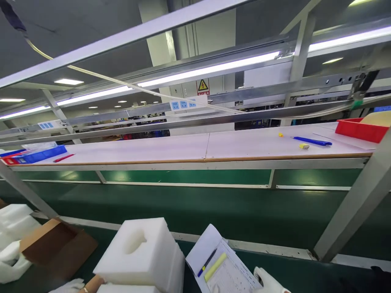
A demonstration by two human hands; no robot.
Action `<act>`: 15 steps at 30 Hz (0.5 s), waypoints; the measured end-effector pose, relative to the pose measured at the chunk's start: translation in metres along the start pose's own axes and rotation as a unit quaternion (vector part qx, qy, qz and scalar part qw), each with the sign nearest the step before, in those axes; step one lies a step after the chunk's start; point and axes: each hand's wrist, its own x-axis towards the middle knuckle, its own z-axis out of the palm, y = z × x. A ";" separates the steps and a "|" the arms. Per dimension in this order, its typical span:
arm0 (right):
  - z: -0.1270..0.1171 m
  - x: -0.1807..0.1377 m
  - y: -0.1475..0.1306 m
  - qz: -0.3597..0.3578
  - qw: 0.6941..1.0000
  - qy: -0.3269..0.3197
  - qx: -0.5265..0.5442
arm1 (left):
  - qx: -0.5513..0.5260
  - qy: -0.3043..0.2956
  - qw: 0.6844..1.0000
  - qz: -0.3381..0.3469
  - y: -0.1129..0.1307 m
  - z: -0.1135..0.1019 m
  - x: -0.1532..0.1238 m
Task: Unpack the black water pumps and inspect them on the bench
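An opened notebook (233, 270) with printed, handwritten pages lies at bottom centre, tilted, its left leaf raised. A dark pen (207, 262) and a yellow-green strip (215, 267) rest on it. My right hand (270, 281), in a white glove, is at the notebook's right edge with fingers curled against it; the frame cuts off the wrist. A pale fingertip-like shape shows low on the page, possibly from my left hand, which I cannot make out. Left of the notebook stands a white foam block (143, 252) with an oval hollow.
Far left, a white-gloved hand (14, 264) is beside a blurred cardboard box (58, 244); another white glove (69, 286) shows at the bottom edge. A white shelf (152, 150) holds blue trays (39, 154), a blue pen (311, 141) and a red bin (360, 129). A metal post (354, 203) slants at right.
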 end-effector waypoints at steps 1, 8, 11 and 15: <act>-0.006 -0.002 -0.005 -0.009 1.000 -0.009 0.023 | -0.010 -0.009 1.000 0.002 0.005 0.003 -0.005; -0.089 -0.018 -0.058 -0.101 0.974 -0.029 0.201 | -0.106 -0.063 0.992 -0.002 0.045 -0.009 -0.065; -0.132 -0.043 -0.074 -0.118 0.961 0.016 0.251 | -0.163 -0.089 0.983 0.005 0.073 -0.014 -0.092; -0.159 -0.108 -0.046 -0.189 0.946 0.143 0.221 | -0.229 -0.113 0.967 0.015 0.110 -0.020 -0.132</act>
